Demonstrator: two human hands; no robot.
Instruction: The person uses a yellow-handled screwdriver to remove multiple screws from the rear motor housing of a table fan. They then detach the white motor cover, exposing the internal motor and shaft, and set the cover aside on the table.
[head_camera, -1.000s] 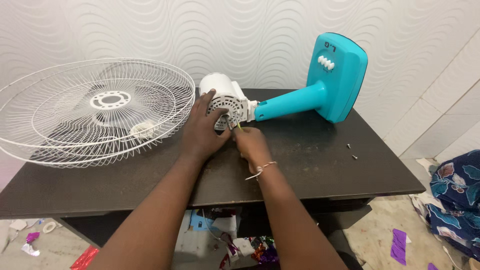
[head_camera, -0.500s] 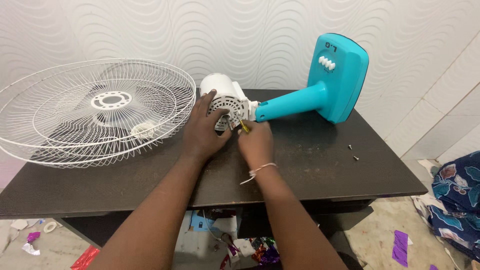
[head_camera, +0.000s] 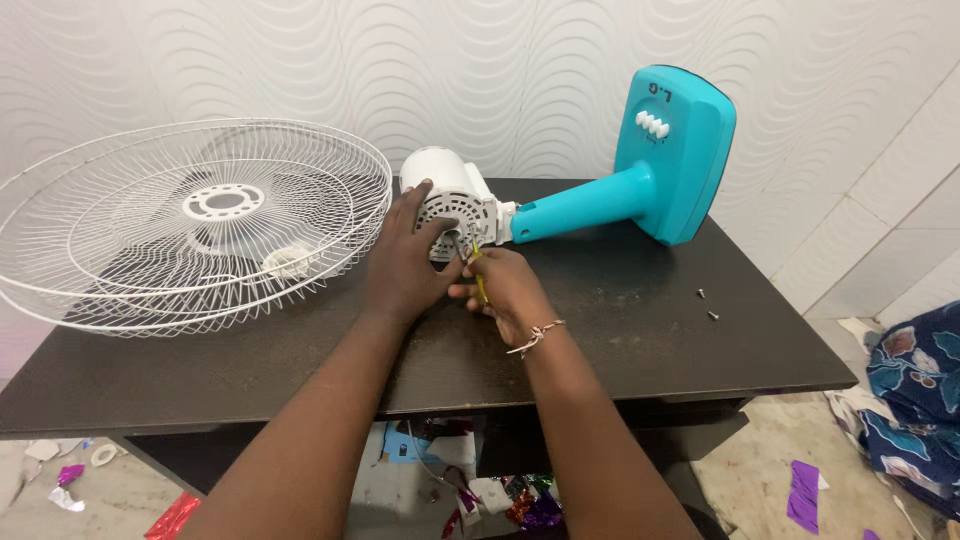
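A fan lies on its side on a dark table (head_camera: 620, 340). Its white motor housing (head_camera: 445, 190) joins a turquoise stem and base (head_camera: 660, 160) that points right. My left hand (head_camera: 405, 265) presses on the front of the motor housing and steadies it. My right hand (head_camera: 505, 290) grips a yellow-handled screwdriver (head_camera: 480, 280), whose tip meets the housing's front face beside my left thumb.
A large white wire fan guard (head_camera: 190, 220) lies on the table's left half, overhanging its edge. Two small screws (head_camera: 704, 304) lie on the right side of the table. Scraps and patterned cloth (head_camera: 915, 400) litter the floor.
My right hand has twisted back and forth at the housing, its wrist rolling while the screwdriver stays at the same spot. My left hand and the fan have stayed still.
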